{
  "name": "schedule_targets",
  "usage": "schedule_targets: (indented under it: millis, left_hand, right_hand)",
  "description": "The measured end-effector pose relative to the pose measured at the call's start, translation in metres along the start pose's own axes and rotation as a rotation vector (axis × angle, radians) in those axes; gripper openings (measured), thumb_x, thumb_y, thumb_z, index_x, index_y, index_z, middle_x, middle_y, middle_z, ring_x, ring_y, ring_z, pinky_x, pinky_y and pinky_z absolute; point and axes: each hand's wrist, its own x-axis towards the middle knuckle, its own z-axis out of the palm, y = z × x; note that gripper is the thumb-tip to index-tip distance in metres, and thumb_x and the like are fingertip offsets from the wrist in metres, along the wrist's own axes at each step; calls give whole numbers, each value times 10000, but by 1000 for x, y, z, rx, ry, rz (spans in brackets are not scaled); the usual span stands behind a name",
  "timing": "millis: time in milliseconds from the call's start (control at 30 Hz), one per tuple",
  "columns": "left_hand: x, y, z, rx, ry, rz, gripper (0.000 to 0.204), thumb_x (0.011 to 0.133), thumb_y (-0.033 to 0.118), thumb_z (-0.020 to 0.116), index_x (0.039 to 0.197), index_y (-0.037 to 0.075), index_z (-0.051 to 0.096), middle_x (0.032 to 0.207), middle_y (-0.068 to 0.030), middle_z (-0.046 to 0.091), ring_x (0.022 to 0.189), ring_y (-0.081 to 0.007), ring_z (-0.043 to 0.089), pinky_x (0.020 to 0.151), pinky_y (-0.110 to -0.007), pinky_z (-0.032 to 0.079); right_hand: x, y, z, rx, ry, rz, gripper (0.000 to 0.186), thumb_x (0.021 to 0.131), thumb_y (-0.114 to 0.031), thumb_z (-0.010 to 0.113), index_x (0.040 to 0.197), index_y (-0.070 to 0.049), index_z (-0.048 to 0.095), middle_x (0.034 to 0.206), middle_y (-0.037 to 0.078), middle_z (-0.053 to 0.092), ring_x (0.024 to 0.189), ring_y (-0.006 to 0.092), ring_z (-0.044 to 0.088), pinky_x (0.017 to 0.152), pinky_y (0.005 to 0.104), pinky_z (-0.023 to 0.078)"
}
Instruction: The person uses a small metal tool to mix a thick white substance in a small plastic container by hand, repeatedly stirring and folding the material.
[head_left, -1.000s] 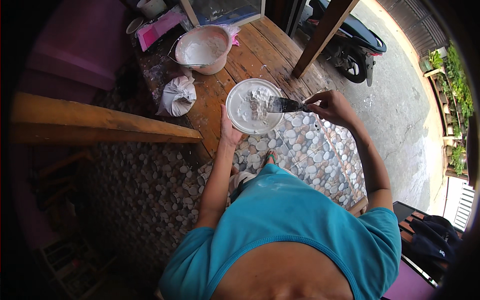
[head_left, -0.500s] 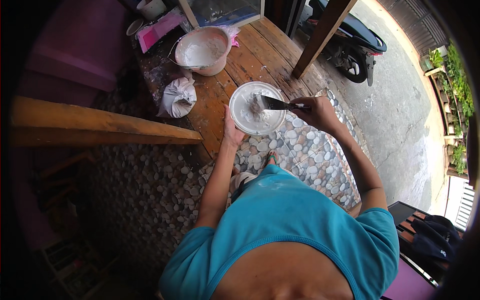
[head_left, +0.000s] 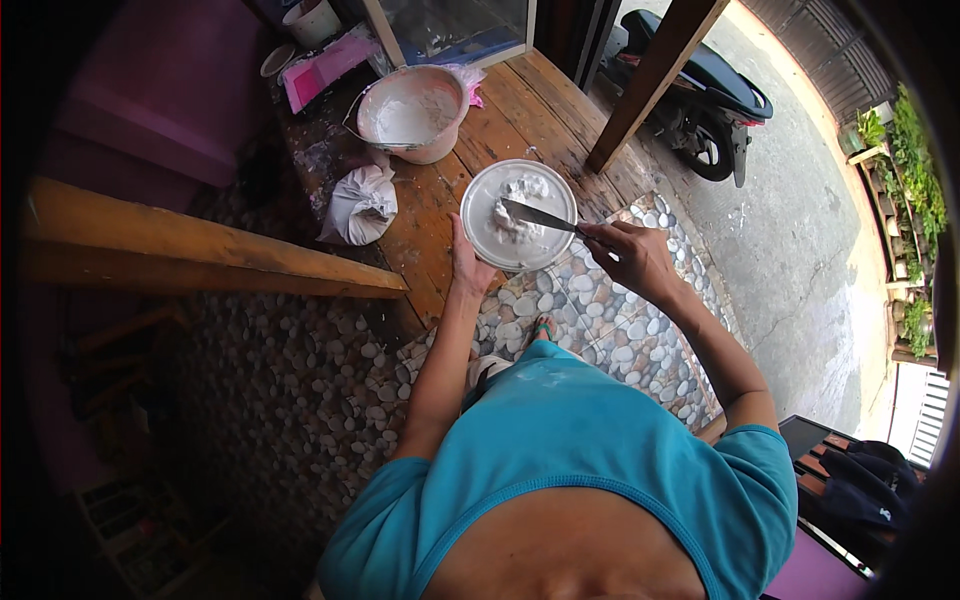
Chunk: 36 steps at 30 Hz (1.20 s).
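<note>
- Floor (head_left: 625, 350), pebble-patterned, took up the near side, w/ bare grey concrete (head_left: 790, 250) off to the right.
- Wooden table (head_left: 520, 110), plank top, stained & paint-marked, stood on the far side, L of centre.
- Motorbike (head_left: 700, 95), dark, was parked far R, past a wooden post (head_left: 655, 85).
- Teal shirt (head_left: 570, 410) on the person, near centre, w/ a faint whitish smear.
- Bucket (head_left: 435, 148), pale pink, sat at the far L on the tabletop, white stuff inside.
- Round dish (head_left: 478, 232), whitish, was held up approx. mid-scene, its outline overlapping the table's near R edge; bucket lay beyond it, to the L.
- White bag (head_left: 360, 205), crumpled, lay L of the dish, nearer than the bucket.
- R hand (head_left: 637, 262): fingers curled tight round the handle of a putty knife, just R of the dish; palm hidden.
- L hand (head_left: 472, 266): gripping the dish at its near L edge, thumb up along the rim; other fingers mostly hidden beneath, couldn't tell their exact spread.
- Putty knife (head_left: 540, 217): dark blade reached L over the dish, tip at the paste.
- Paste (head_left: 527, 187), white, lumpy, sat approx. mid-dish around the blade tip.
</note>
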Motion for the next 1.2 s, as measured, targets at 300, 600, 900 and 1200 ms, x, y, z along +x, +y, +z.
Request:
schedule_targets:
  millis: [300, 600, 900, 1200]
  left_hand:
    - [-6, -3, 7, -57, 28, 55, 730, 940, 622, 212, 1458, 108, 245, 1486, -132, 286, 1358, -325, 286, 1098, -534, 258]
    - [5, -20, -7, -62, 12, 122, 742, 930, 642, 229, 1464, 128, 235, 1495, -107, 270, 1357, -297, 291, 1108, -492, 248]
    - [-1, -27, 9, -38, 28, 125, 708, 942, 618, 242, 1452, 129, 263, 1469, -98, 319, 1333, -284, 336, 1092, -477, 289]
    - [-3, -24, 9, -49, -12, 113, 712, 943, 618, 228, 1438, 109, 284, 1454, -111, 342, 1317, -292, 363, 1081, -484, 309]
  right_hand:
    - [13, 29, -46, 69, -167, 370, 217, 760, -261, 685, 911, -110, 726, 704, 139, 675, 655, 257, 673, 621, 348, 523]
    - [-10, 37, 20, 571, -326, 546, 342, 831, -340, 667, 1023, -56, 663, 621, 66, 640, 566, 137, 610, 551, 309, 446]
    - [-1, 3, 11, 183, 52, 222, 301, 797, -156, 688, 1090, -93, 664, 649, 66, 628, 494, 159, 570, 501, 295, 462]
    - [-15, -5, 11, -132, 67, -10, 341, 803, -87, 609, 1141, -132, 617, 742, 63, 614, 609, 236, 622, 485, 353, 485]
